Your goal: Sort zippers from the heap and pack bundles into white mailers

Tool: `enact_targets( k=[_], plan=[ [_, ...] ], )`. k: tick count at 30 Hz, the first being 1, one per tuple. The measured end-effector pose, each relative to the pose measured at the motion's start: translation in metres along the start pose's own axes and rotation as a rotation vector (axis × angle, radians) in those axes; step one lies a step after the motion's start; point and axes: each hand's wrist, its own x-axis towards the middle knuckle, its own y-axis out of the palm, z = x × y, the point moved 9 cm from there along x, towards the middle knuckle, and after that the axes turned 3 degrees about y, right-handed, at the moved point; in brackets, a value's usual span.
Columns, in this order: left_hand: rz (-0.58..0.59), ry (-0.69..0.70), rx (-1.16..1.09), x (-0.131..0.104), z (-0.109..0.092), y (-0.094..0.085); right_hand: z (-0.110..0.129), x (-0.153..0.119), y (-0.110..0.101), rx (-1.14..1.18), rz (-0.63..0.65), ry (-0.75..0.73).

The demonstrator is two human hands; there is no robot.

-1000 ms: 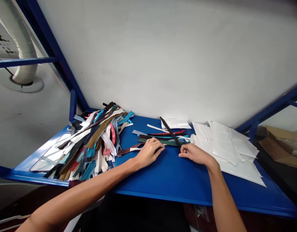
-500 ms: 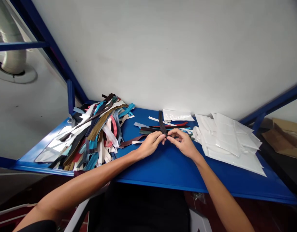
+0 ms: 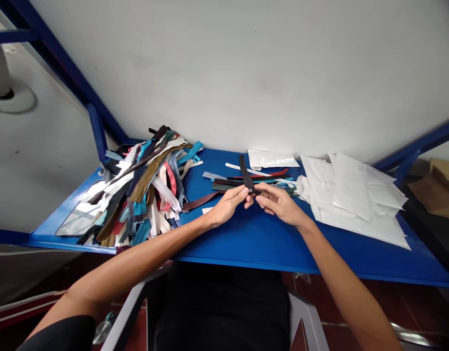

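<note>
Between my two hands, above the middle of the table, is a black zipper [image 3: 245, 171]. Its far part stretches away from me toward the wall. My left hand [image 3: 229, 203] pinches the near end between thumb and fingers. On the other side, my right hand [image 3: 276, 200] has thumb and forefinger closed on the same end. Just beyond my hands, several loose zippers in dark, red, white and blue colours lie crosswise, among them a green-grey zipper [image 3: 224, 187]. A brown zipper [image 3: 202, 201] reaches from the left pile toward my left hand.
A large heap of mixed-colour zippers [image 3: 151, 180] covers the left of the blue table [image 3: 242, 243]. White plastic bags [image 3: 350, 195] are stacked on the right, and a clear packet [image 3: 271, 159] lies by the wall. A cardboard box [image 3: 438, 187] stands at far right.
My fingers have shifted on the zipper's near end, and my right hand has turned slightly with its fingers more curled. The view has tilted down a little.
</note>
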Motion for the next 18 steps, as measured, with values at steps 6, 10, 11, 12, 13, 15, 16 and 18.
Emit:
enact_targets(
  k=[6,10,11,12,13,15,16,18],
  plan=[
    [0.099,-0.018,0.009,-0.001,0.004,0.006,0.013,0.001,-0.006,-0.238,-0.186,-0.187],
    [0.089,-0.071,0.086,-0.001,0.011,0.006,0.022,-0.003,0.0,-0.394,-0.176,-0.265],
    [0.058,-0.092,0.119,-0.002,0.013,0.002,0.025,-0.005,0.002,-0.44,-0.169,-0.294],
    [0.03,-0.109,0.167,-0.002,0.015,-0.001,0.027,-0.006,0.005,-0.485,-0.159,-0.323],
    [0.015,-0.12,0.238,-0.003,0.015,-0.004,0.028,-0.007,0.007,-0.522,-0.144,-0.349],
    [0.02,-0.119,0.442,-0.005,0.014,-0.006,0.029,-0.009,0.01,-0.567,-0.11,-0.38],
    [0.042,-0.113,0.549,-0.005,0.013,-0.005,0.028,-0.009,0.01,-0.577,-0.099,-0.384],
    [0.095,-0.123,0.708,-0.007,0.014,-0.001,0.025,-0.009,0.011,-0.589,-0.078,-0.379]
  ],
)
